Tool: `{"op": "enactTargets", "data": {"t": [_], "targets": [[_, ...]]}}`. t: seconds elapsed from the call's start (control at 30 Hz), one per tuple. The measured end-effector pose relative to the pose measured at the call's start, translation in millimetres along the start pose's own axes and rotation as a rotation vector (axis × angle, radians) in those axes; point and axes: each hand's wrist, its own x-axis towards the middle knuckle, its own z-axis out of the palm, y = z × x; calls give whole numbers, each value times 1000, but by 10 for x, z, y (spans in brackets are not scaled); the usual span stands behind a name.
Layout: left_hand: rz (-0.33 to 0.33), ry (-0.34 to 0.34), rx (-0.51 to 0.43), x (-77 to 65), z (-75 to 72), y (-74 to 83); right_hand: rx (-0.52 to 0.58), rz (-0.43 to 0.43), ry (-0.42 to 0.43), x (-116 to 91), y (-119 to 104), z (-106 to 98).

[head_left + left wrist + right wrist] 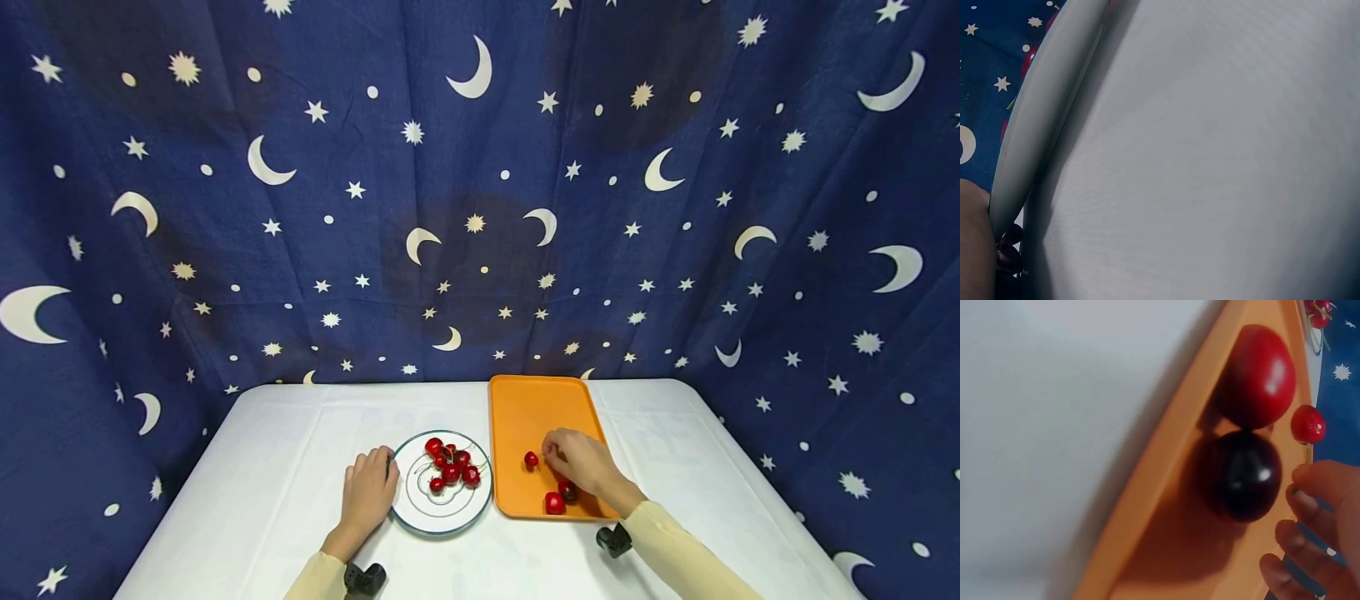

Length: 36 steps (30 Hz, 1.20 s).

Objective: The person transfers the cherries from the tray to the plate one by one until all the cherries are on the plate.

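My right hand (pixel 585 462) is over the orange tray (pixel 528 408). Its thumb and forefinger pinch the stem of a small red cherry (pixel 1308 424). Closer to the tray's front edge are a larger red cherry (pixel 554 503) and a dark cherry (pixel 567 491), side by side. My left hand (pixel 367 492) holds the left rim of a white plate (pixel 442 523) with a blue-green edge. From the left wrist, the plate's side shows with the thumb above it and shadowed fingertips (pixel 1009 256) below. Several stemmed red cherries (pixel 451 472) are heaped on the plate.
A white cloth (pixel 300 450) covers the table. The plate stands just left of the tray, their edges nearly touching. Behind and at both sides hangs a dark blue curtain (pixel 480 150) with moons and stars. A black wrist device (pixel 615 540) is on each arm.
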Motion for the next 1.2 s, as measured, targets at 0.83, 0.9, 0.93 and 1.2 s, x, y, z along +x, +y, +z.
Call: {"op": "enactTargets", "data": {"t": [0.83,0.9,0.93,1.2], "targets": [[-5,0,-5,-5,-36,27,9,-82,89,235,-413,52],[-5,-4,-8,-5,-37,26,11,-83,90,248,-444,62],[-5,-6,-9,-5,-36,25,14,-84,89,255,-460,67],[-3,6,-15,-16,-35,31,11,-124,75,294,-553,140]]}}
